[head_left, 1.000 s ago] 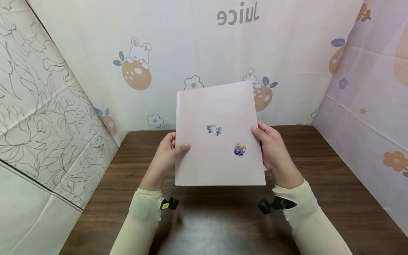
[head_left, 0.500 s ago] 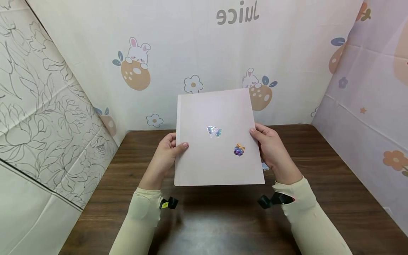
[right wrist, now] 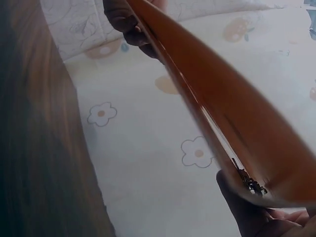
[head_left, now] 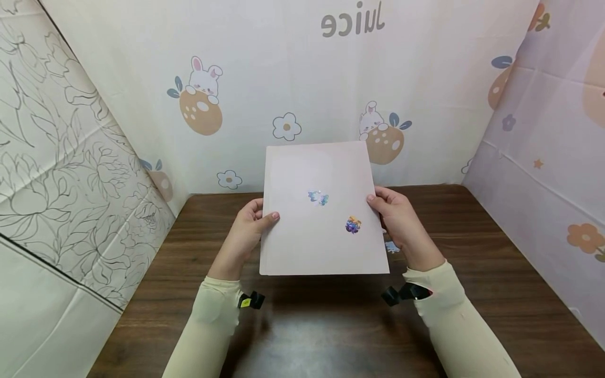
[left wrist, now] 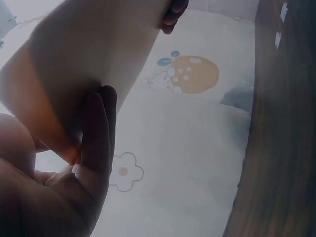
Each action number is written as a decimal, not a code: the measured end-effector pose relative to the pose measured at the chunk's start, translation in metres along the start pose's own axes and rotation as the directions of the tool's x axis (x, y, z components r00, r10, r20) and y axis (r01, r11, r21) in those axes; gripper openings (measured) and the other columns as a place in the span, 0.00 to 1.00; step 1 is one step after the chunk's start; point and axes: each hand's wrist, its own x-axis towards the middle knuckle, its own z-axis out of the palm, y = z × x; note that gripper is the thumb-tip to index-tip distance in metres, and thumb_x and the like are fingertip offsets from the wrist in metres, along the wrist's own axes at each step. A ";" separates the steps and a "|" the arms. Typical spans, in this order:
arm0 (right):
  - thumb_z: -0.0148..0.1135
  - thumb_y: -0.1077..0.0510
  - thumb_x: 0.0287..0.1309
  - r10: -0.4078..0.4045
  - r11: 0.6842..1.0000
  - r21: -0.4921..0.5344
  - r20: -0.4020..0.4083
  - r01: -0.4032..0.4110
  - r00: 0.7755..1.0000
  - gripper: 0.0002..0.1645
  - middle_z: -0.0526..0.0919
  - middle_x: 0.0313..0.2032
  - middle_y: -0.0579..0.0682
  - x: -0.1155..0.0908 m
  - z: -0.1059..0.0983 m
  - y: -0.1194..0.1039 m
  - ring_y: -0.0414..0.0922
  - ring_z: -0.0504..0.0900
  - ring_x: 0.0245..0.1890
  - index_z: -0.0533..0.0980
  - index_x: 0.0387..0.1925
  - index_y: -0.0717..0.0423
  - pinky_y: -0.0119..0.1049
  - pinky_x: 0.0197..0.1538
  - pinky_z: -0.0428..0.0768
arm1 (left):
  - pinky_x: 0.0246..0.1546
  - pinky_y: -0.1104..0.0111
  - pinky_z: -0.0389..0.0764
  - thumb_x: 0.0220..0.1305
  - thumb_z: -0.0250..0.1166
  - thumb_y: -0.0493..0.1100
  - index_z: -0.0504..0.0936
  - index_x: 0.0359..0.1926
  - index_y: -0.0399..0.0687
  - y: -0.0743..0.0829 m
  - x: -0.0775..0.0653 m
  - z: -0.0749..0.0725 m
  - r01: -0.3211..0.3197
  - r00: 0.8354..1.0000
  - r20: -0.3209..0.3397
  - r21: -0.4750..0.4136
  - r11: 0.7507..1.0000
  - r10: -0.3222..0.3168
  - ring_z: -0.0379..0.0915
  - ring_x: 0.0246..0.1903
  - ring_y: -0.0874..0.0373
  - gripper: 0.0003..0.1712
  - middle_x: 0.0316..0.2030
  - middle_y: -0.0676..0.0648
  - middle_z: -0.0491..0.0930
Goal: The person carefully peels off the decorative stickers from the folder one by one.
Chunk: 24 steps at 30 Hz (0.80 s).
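Note:
Both hands hold up a thin white booklet [head_left: 307, 247] above the table in the head view. Its front bears a pale iridescent butterfly-like sticker [head_left: 319, 198] near the middle and an orange-and-purple sticker [head_left: 353, 224] at lower right. My left hand [head_left: 244, 228] grips the left edge, thumb on the front and fingers behind. At the right edge, my right hand [head_left: 402, 223] pinches it the same way. In the right wrist view the booklet [right wrist: 232, 94] gapes slightly along its edge, and a small dark cut-out shape [right wrist: 251, 181] shows inside.
Beneath lies a dark wooden table [head_left: 321, 336]. A small light-blue piece [head_left: 392, 247] lies beside my right hand, partly covered by the booklet. Behind hangs a printed cloth [head_left: 283, 68] with rabbits and flowers; further cloths stand on the left and right.
The booklet's top edge has sunk and tilted away, levelling out as its right corner drops. My right hand has shifted slightly down and left; the left hand has barely moved.

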 end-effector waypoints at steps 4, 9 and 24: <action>0.56 0.50 0.76 -0.003 1.000 -0.024 -0.022 0.002 1.000 0.31 0.87 0.42 0.41 0.002 0.001 0.001 0.36 0.87 0.39 0.68 0.70 0.65 0.35 0.40 0.86 | 0.44 0.59 0.86 0.72 0.63 0.36 0.69 0.67 0.40 -0.004 0.002 -0.001 0.001 1.000 0.003 0.000 1.000 -0.001 0.85 0.44 0.55 0.25 0.52 0.36 0.84; 0.59 0.50 0.74 0.025 0.995 -0.092 -0.063 -0.031 0.998 0.31 0.86 0.52 0.57 0.004 0.003 0.003 0.37 0.86 0.39 0.69 0.69 0.64 0.33 0.41 0.86 | 0.43 0.58 0.87 0.73 0.63 0.36 0.70 0.66 0.39 -0.009 0.006 -0.001 0.016 1.000 -0.013 0.014 1.000 -0.016 0.85 0.43 0.55 0.24 0.52 0.36 0.84; 0.63 0.52 0.72 0.061 0.966 -0.244 -0.115 -0.088 0.991 0.27 0.83 0.51 0.63 0.014 0.005 0.017 0.45 0.83 0.42 0.74 0.63 0.64 0.31 0.39 0.84 | 0.46 0.57 0.86 0.71 0.65 0.35 0.73 0.63 0.36 -0.027 0.016 -0.002 0.056 0.998 -0.008 0.058 0.997 -0.056 0.84 0.44 0.53 0.22 0.50 0.36 0.85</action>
